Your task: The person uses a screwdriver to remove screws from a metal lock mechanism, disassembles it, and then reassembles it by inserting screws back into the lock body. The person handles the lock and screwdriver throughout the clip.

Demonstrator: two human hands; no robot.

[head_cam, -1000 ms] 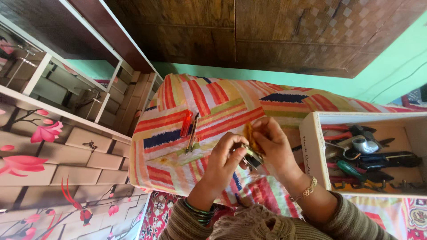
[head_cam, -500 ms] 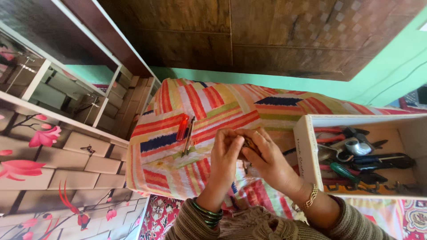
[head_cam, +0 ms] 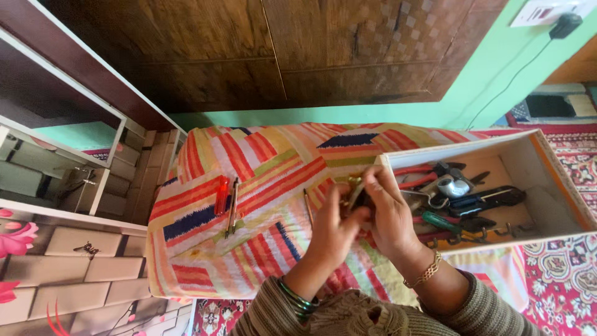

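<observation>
Lying apart on the striped cloth [head_cam: 205,249] that covers the tabletop, a red-handled screwdriver [head_cam: 221,195] and a slim metal tool [head_cam: 232,207] beside it both run lengthwise away from the person, likely parked within easy reach. Nearer the middle, a thin rod [head_cam: 307,206] rests just left of the hands. The left hand [head_cam: 334,231] and right hand [head_cam: 388,214] are closed together around a small dark-and-brass object [head_cam: 356,194], raised just above the cloth, probably to steady it from both sides. Too little of it shows to tell its long axis or heading. At right, an open white tool drawer [head_cam: 547,168] holds pliers [head_cam: 429,171] and other hand tools.
</observation>
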